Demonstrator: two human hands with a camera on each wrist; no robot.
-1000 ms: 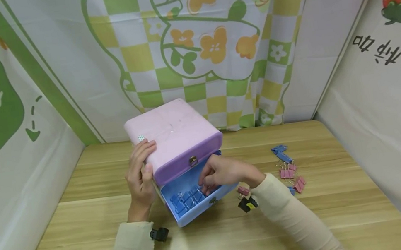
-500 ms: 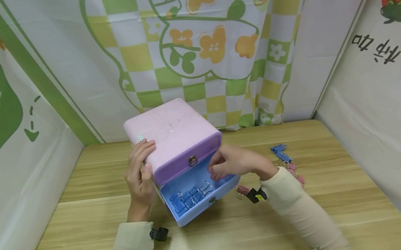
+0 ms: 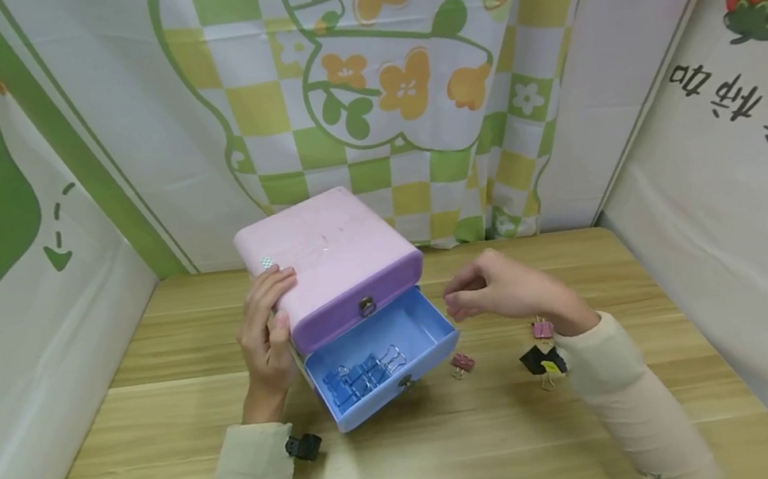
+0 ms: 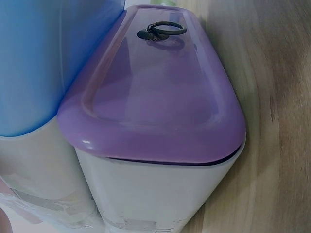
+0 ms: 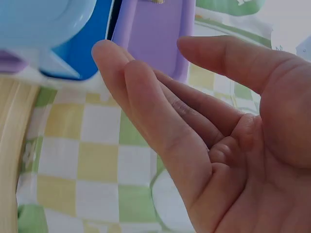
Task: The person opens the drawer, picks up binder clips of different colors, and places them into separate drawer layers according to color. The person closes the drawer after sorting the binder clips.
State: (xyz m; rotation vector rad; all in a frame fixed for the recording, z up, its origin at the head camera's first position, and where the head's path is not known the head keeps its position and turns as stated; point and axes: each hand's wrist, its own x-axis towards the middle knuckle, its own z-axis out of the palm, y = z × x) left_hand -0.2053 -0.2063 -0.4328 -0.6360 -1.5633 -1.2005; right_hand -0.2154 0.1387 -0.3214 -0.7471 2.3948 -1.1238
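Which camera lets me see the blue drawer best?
The head view: it shows the blue drawer pulled open with blue clips inside. The left wrist view shows just some smooth blue outside, cut off top left; the right wrist view catches only part, also cut off.

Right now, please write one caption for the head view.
Left hand rests on a pink box; empty right hand hovers beside an open blue drawer holding binder clips.

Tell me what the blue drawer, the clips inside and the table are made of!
The blue drawer looks like smooth, slightly shiny plastic: rounded corners, soft highlights. The clips inside seem painted metal, with shiny bare wire loops. The table shows streaky grain, so satin wood, or perhaps a wood-look covering.
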